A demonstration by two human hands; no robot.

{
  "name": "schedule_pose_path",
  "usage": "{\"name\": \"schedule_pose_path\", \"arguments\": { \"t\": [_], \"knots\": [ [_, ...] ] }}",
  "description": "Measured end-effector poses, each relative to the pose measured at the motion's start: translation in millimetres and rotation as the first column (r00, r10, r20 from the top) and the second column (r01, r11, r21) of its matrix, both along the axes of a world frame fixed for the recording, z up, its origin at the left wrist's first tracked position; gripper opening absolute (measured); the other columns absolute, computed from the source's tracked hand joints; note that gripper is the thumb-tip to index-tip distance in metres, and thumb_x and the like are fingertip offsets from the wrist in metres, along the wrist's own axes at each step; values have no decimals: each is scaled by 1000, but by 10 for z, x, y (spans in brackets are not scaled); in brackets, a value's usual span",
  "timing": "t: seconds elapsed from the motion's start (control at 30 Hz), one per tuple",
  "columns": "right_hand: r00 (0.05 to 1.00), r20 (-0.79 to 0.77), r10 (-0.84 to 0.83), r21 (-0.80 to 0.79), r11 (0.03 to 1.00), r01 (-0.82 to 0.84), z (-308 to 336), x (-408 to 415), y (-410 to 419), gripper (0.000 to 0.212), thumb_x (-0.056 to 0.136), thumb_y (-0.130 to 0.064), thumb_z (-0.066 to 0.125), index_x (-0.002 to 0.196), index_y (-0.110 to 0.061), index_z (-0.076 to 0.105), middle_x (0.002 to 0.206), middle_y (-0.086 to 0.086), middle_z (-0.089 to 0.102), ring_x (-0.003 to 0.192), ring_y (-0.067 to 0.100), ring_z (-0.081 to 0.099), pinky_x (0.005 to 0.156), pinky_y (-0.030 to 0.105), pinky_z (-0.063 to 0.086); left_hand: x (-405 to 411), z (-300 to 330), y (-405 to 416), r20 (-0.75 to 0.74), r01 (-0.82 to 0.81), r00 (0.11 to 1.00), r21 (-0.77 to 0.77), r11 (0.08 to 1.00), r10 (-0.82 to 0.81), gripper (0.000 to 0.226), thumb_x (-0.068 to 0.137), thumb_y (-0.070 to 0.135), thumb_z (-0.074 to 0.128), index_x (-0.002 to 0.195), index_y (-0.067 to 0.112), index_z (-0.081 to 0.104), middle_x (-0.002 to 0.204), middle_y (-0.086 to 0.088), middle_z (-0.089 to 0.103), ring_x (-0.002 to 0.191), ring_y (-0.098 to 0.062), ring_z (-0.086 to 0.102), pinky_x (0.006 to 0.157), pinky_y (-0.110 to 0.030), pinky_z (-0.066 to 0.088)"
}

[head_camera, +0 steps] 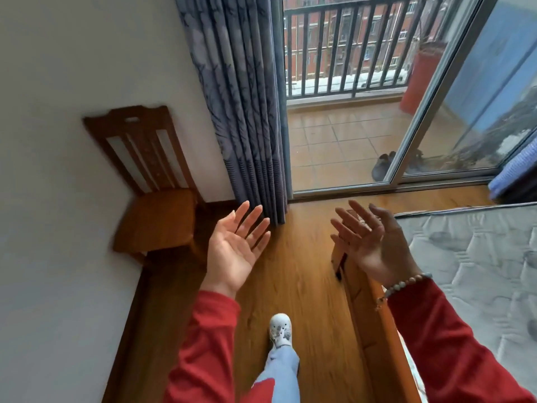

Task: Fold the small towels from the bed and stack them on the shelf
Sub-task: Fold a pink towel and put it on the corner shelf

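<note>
Chair (151,181) motion-blurred; mattress (476,271) cut off at right edge; bed frame (374,321) partly behind right hand (369,242).

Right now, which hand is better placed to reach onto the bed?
Right hand: it is open above the bed frame, beside the mattress. The left hand, also open, is over the floor nearer the chair.

We see both hands, left hand (236,245) and right hand (369,242), raised palms-up, holding nothing, over a strip of wooden floor (308,286). That strip runs open toward the sliding glass door (343,146). Left side is blocked by a wooden chair (154,199) against the wall and the curtain (244,112); right side by the bed frame (374,324) and mattress (476,266). Our white shoe (280,330) stands on the strip.
</note>
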State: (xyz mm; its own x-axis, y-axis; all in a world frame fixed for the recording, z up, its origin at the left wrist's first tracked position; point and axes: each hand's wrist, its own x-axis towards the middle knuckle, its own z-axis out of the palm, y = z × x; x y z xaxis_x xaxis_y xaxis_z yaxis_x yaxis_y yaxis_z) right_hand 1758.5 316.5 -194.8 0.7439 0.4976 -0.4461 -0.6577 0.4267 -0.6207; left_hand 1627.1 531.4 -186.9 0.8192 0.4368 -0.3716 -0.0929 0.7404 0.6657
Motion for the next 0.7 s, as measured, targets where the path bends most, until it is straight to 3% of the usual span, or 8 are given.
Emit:
{"name": "schedule_pose_path", "arguments": {
  "t": [0.33,0.53,0.7],
  "knots": [
    [997,26,-72,42,997,71,207,1754,1278,37,88,-38,57,120,-22,67,126,8,68,119,27,62,105,48,44,1915,157,1316,-3,115,993,-3,993,-115,38,97,35,44,128,21,61,129,-7,67,118,-27,62,102,-44,44],
    [990,12,-143,48,989,142,150,2561,1529,38,86,-36,57,119,-20,66,128,9,67,121,28,61,105,48,43,2920,48,1680,-18,184,983,-6,983,-184,34,96,35,46,121,22,65,127,-6,67,116,-26,63,100,-43,45],
    [979,14,-205,56,977,204,20,3400,1622,35,90,-37,54,117,-20,67,123,8,69,122,28,60,106,47,42,3861,-57,1805,-8,273,962,3,962,-272,36,92,35,50,121,20,66,127,-8,67,116,-28,62,108,-46,40]
  ]
}}
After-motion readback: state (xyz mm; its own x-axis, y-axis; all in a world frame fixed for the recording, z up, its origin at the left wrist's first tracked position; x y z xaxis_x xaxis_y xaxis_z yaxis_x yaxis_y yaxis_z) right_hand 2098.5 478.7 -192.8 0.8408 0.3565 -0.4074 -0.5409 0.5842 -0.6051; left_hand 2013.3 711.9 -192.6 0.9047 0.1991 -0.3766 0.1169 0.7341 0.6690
